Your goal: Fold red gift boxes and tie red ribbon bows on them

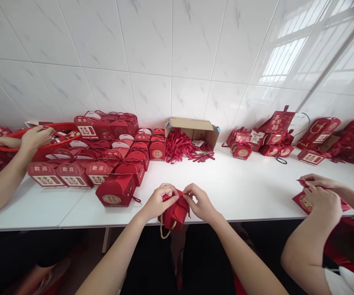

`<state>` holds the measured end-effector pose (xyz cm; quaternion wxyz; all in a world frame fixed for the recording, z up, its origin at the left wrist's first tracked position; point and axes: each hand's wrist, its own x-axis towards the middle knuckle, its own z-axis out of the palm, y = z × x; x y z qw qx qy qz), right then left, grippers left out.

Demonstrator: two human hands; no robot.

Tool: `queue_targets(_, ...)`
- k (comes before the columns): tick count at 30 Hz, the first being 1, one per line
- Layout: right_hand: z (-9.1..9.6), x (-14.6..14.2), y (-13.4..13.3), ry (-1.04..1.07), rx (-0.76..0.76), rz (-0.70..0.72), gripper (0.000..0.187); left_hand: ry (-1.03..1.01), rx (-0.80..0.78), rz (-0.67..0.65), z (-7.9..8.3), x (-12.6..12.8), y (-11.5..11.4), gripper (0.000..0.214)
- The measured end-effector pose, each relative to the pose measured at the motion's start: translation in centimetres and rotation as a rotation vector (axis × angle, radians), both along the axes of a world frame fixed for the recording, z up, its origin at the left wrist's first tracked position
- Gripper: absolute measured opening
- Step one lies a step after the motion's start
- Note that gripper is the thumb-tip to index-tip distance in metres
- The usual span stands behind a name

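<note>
At the front edge of the white table my left hand and my right hand both pinch the top of a small red gift box. A red ribbon sits on the box top between my fingers. A tan rope handle hangs from its left side below the table edge. Both hands are closed on the box and ribbon.
Many finished red boxes crowd the table's left half. An open cardboard carton spills red ribbons at the back. More red boxes lie at the right. One person's hands work at left, another's fold red card at right.
</note>
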<state>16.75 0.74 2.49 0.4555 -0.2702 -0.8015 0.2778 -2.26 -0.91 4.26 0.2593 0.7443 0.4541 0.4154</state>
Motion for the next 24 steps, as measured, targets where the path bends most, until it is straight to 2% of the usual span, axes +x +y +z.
queue_targets(3,-0.1,-0.2,-0.1,0.061,-0.086,-0.054,0.005,-0.046,-0.101,-0.046,-0.1,0.1,0.0,0.013)
queue_targets(6,-0.5,-0.4,-0.1,0.106,-0.16,-0.09,0.001,-0.118,-0.178,-0.027,-0.3,0.2,0.0,0.012)
queue_targets(10,-1.3,-0.4,0.1,0.145,-0.231,-0.122,0.003,-0.193,-0.242,-0.007,-0.6,0.4,0.0,0.023)
queue_targets(15,-2.0,-0.3,0.4,0.206,-0.302,-0.142,0.006,-0.232,-0.279,-0.039,-0.7,0.3,0.1,0.047)
queue_targets(24,-1.6,-0.2,0.6,0.273,-0.354,-0.117,0.011,-0.321,-0.313,-0.01,-0.6,0.5,0.1,0.048)
